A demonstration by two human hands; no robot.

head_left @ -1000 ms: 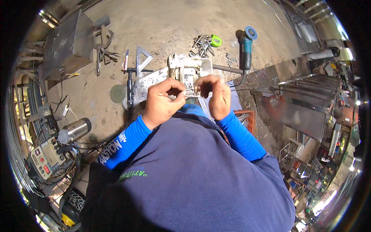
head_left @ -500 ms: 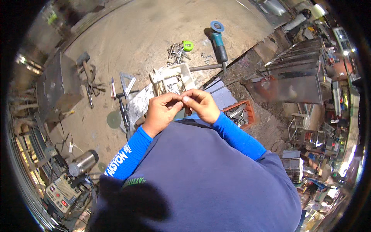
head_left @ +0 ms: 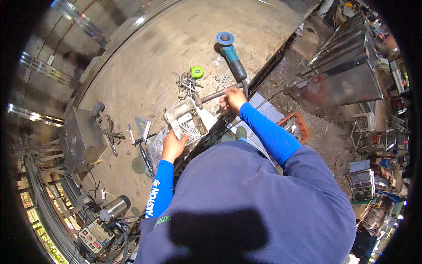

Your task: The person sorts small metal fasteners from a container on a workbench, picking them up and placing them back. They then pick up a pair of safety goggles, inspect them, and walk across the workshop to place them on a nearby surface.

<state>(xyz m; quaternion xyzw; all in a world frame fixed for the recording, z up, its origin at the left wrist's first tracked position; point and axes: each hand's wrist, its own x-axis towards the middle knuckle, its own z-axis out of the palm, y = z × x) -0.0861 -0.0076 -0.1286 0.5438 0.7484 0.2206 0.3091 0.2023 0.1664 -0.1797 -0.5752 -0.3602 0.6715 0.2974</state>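
My left hand (head_left: 174, 148) grips the near rim of a white plastic container (head_left: 170, 119), its thumb over the edge. Small metal fasteners (head_left: 190, 128) lie inside the container. To the right, my right hand (head_left: 234, 99) is just beside the handle of a hammer (head_left: 215, 95), fingers curled in. What those fingers hold, if anything, is hidden. The hammer's head rests by the container's far right corner. Beyond it lie a heap of bolts (head_left: 189, 84), a green tape measure (head_left: 197, 72) and scattered small screws (head_left: 222, 81).
An angle grinder (head_left: 234, 61) lies at the far right of the worktop. On the left are another hammer (head_left: 98, 108), a triangular square (head_left: 141, 125) and a metal box (head_left: 81, 140). An orange crate (head_left: 301, 125) stands to the right; a welding machine (head_left: 95, 236) sits lower left.
My hands were together in front of the container and have parted. The left has moved onto the container's rim, the right out toward the hammer handle. The whole view has shifted.
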